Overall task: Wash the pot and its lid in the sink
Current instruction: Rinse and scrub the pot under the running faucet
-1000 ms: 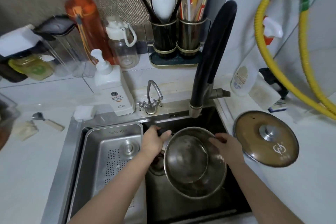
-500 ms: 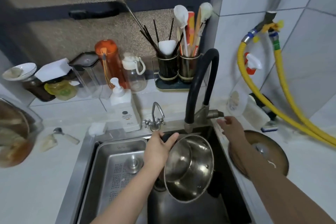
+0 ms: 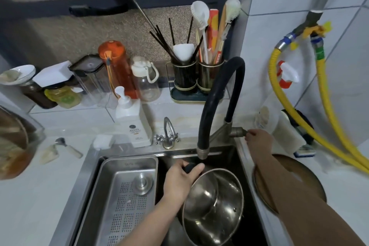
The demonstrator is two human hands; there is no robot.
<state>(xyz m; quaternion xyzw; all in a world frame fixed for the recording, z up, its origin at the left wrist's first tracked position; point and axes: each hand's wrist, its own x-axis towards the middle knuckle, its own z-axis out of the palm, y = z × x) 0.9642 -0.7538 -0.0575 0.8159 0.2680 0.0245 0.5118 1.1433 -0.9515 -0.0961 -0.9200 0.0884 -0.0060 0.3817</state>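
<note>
A steel pot (image 3: 213, 205) hangs tilted over the dark sink basin (image 3: 251, 221), its mouth facing me, just below the spout of the black faucet (image 3: 215, 94). My left hand (image 3: 180, 181) grips the pot's black side handle. My right hand (image 3: 258, 141) is at the faucet's metal lever (image 3: 236, 132), fingers touching its end. The brown glass lid (image 3: 295, 181) lies on the counter right of the sink, partly hidden by my right forearm. No water is visible from the spout.
A steel drain tray (image 3: 127, 191) fills the sink's left half. A small tap (image 3: 167, 134) and a soap dispenser (image 3: 132, 122) stand behind it. Bottles, jars and a utensil holder (image 3: 196, 80) line the back. Yellow hoses (image 3: 299, 118) hang at right.
My right hand left the pot's rim and travelled up and right to the faucet lever. The left hand kept the pot by its handle and tipped it up under the spout.
</note>
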